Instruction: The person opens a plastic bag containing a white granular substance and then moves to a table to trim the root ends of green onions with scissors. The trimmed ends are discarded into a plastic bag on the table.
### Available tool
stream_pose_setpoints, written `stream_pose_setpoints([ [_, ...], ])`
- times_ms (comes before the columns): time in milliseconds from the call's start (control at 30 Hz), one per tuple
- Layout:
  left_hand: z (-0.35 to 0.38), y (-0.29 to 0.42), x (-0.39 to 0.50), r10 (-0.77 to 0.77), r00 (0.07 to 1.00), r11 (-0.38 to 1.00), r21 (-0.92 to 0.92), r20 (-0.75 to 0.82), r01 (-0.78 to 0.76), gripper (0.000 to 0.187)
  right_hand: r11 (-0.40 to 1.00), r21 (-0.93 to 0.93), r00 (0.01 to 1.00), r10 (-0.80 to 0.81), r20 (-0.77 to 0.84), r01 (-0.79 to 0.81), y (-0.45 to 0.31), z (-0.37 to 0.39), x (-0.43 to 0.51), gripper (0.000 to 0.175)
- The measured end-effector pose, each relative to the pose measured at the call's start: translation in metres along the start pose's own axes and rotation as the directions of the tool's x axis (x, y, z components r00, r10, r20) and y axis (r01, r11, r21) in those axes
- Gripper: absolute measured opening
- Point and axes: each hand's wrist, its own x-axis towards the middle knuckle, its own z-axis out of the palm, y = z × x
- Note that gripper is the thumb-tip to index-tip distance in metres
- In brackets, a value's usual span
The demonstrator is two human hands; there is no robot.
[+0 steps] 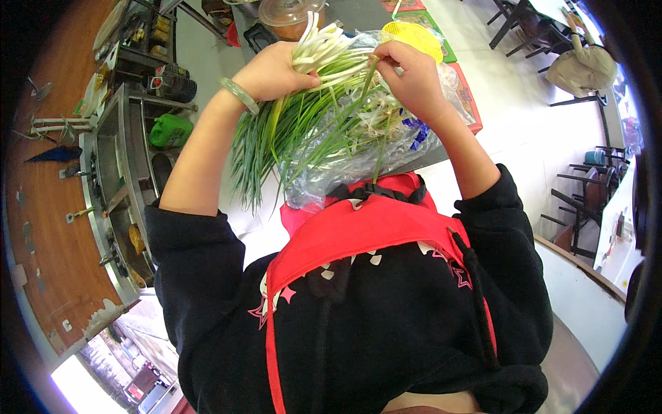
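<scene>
My left hand (pixel 274 72), with a pale green bangle (pixel 239 95) at the wrist, grips a bunch of spring onions (pixel 323 49) near the white root ends. Their long green leaves (pixel 258 145) hang down toward me. With thumb and forefinger, my right hand (pixel 414 77) pinches the tip of a single green stalk (pixel 368 85) beside the bunch. Beneath both hands lies a clear plastic bag (pixel 320 178), with more spring onions (pixel 380 108) and trimmings on it. A blue strip (pixel 420 133) lies on the bag near my right wrist.
Behind the bunch stands a lidded clear container (pixel 292 19) on a dark counter (pixel 351 15). A yellow perforated basket (pixel 414 39) sits beyond my right hand. Metal sinks (pixel 116 155) and a green jug (pixel 170 129) are at left. A person (pixel 582 70) sits at a table far right.
</scene>
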Motion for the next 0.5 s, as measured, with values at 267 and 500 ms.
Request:
stream_pose_setpoints([
  [267,0.000,0.005,-0.002,-0.033,0.998,0.999,-0.038,-0.047,0.032,0.013,0.976,-0.213,0.995,-0.064,-0.073,0.047,0.003,-0.015,0.002,0.005],
  [500,-0.015,-0.001,0.000,-0.189,0.980,0.968,-0.178,-0.066,0.175,0.018,0.972,-0.015,0.964,0.235,0.129,-0.235,0.006,-0.033,-0.009,0.021],
])
